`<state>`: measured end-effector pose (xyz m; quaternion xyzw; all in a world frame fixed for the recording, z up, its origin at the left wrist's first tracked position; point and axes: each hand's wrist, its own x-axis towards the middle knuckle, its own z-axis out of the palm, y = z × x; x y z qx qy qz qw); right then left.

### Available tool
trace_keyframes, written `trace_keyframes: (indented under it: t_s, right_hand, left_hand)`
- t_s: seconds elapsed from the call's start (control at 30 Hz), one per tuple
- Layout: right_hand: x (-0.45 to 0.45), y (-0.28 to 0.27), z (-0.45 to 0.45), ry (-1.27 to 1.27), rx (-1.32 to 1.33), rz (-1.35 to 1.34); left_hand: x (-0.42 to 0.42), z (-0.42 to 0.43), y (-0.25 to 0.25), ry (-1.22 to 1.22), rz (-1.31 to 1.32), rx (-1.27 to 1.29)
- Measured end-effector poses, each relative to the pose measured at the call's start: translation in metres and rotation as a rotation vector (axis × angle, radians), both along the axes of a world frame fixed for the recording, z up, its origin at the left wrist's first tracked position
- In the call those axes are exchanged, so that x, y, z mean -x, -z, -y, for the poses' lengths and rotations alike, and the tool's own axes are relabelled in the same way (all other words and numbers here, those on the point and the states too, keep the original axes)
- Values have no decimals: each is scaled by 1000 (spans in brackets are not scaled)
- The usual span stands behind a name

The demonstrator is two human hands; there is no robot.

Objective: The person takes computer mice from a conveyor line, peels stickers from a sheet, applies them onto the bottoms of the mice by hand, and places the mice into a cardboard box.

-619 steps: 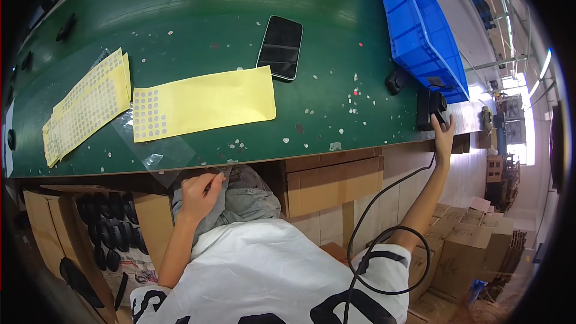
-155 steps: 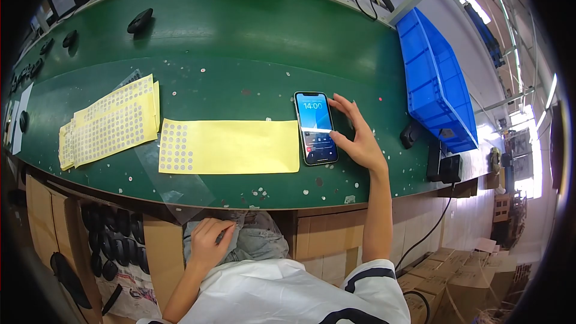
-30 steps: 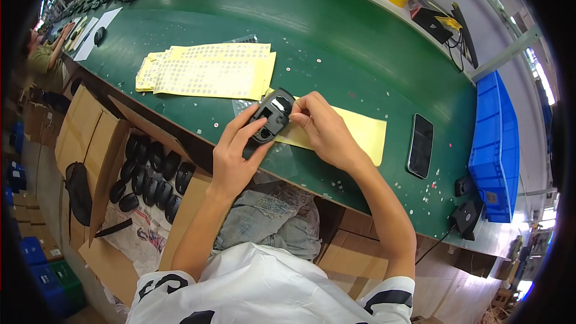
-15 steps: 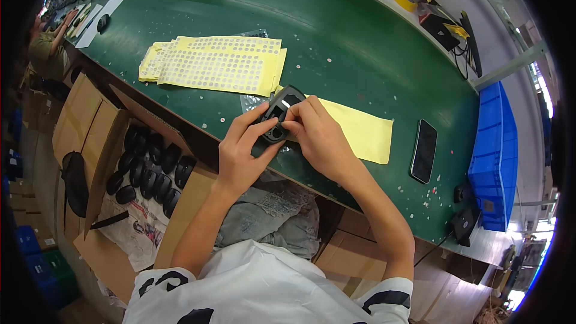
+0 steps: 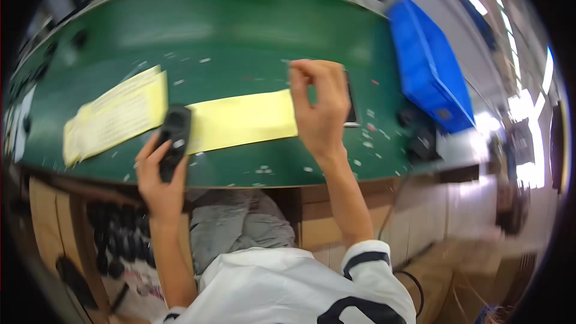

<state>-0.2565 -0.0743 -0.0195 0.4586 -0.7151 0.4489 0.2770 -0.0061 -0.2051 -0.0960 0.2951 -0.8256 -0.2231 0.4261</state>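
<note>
A black computer mouse (image 5: 174,135), its underside turned up, is in my left hand (image 5: 159,183), with the fingers along one side and the thumb on the other. It is above the table's front edge, at the left end of a plain yellow sheet (image 5: 240,121). My right hand (image 5: 322,105) is raised near the sheet's right end, its thumb and forefinger brought together in a pinch. Anything between those fingertips is too small or blurred to make out. Behind this hand lies a phone (image 5: 351,108), partly covered by it. Yellow sticker sheets (image 5: 117,114) lie left of the mouse.
A blue bin (image 5: 429,63) stands at the table's right end, beside a dark device (image 5: 423,144). Below the table on the left, a cardboard box holds several black mice (image 5: 123,237). Small scraps dot the green table (image 5: 240,54).
My right hand has left the mouse and moved right, towards the phone. My left hand still holds the mouse, now alone. The whole view has swung to the right and blurred.
</note>
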Motion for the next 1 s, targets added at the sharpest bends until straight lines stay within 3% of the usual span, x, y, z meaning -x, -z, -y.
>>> trace_keyframes:
  t_s: [0.1, 0.2, 0.23, 0.3, 0.33, 0.47, 0.67, 0.8, 1.0]
  right_hand:
    - [58, -2, -100, 557, 31, -159]
    - [128, 30, -207, 1120, -222, -116]
    - [142, 39, -227, 1124, -223, -111]
    - [159, 49, -250, 1392, -630, 229]
    - [168, 45, -261, 1390, -630, 233]
    - [175, 0, -290, 1144, -920, 660]
    - [212, 7, -355, 897, -794, 738]
    - [232, -16, -365, 768, -820, 1089]
    - [226, -10, -377, 803, -857, 904]
  left_hand:
    - [-1, -3, 6, 3, 21, 3]
    - [5, -2, 7, -16, 32, 16]
    - [4, -2, 8, -17, 36, 24]
    - [0, -1, 8, -28, 54, 41]
    - [0, 0, 8, -28, 57, 43]
    - [-3, 1, 9, -26, 81, 48]
    - [-2, 0, 10, -40, 81, 50]
    - [-4, 1, 11, -37, 85, 49]
    - [-2, -1, 9, -36, 47, 20]
